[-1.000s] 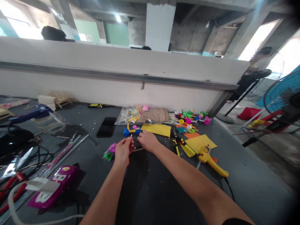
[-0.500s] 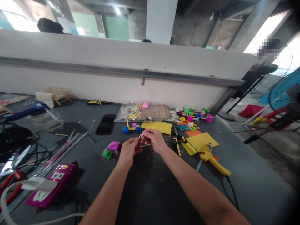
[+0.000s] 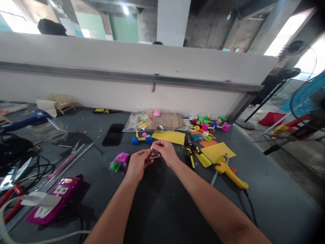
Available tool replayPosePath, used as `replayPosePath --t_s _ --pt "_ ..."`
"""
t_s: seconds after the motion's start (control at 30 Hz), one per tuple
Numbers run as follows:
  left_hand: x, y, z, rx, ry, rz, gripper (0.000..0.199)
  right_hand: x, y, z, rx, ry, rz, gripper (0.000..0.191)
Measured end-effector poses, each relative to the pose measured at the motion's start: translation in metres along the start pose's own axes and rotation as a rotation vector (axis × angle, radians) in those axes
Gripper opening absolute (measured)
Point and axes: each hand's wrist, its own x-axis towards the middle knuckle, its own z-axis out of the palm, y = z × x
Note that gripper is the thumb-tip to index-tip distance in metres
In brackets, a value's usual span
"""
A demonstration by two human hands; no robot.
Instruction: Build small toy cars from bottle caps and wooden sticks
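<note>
My left hand (image 3: pixel 139 164) and my right hand (image 3: pixel 165 151) meet above the dark table, fingertips almost touching. Between them is a small pale piece (image 3: pixel 151 148), pinched by the thumb and fingers of my right hand and touching my left fingertips. A thin wooden stick (image 3: pixel 157 157) juts rightward from the curled fingers of my left hand; its other end is hidden. Just beyond my hands stands a little model with blue wheels and a yellow frame (image 3: pixel 141 138). Left of my left hand lies a clear bag of pink and green clay (image 3: pixel 122 159).
Pliers (image 3: pixel 190 156) and a yellow glue gun (image 3: pixel 230 173) lie at right, by yellow sheets (image 3: pixel 220 152). Colourful small parts (image 3: pixel 204 127) and a plastic bag (image 3: pixel 137 122) sit behind. A phone (image 3: pixel 113 134), purple power strip (image 3: pixel 54 201) and scissors (image 3: pixel 15 178) are at left.
My hands stay together in nearly the same place, with slight finger movement around the small pale piece. The whole view has shifted a little.
</note>
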Motion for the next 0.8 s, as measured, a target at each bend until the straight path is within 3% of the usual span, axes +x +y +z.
replayPosePath --t_s 0.23,0.4,0.5,0.67,0.8 --pt "0.003 -0.001 0.002 0.222 0.116 0.163 0.022 -0.001 0.000 0.002 0.083 0.023 0.023 0.020" --pt "0.006 0.000 -0.001 0.296 0.112 0.202 0.022 -0.003 -0.002 0.002 0.150 -0.035 0.032 0.032" --pt "0.007 0.001 -0.002 0.352 0.096 0.232 0.021 -0.002 -0.003 0.000 0.141 -0.085 0.045 0.030" --pt "0.006 0.001 -0.002 0.525 0.104 0.293 0.020 0.004 -0.006 -0.011 -0.116 -0.132 -0.040 0.020" --pt "0.010 -0.002 -0.006 0.523 0.154 0.296 0.021 0.016 -0.005 -0.025 -0.419 0.040 -0.121 0.023"
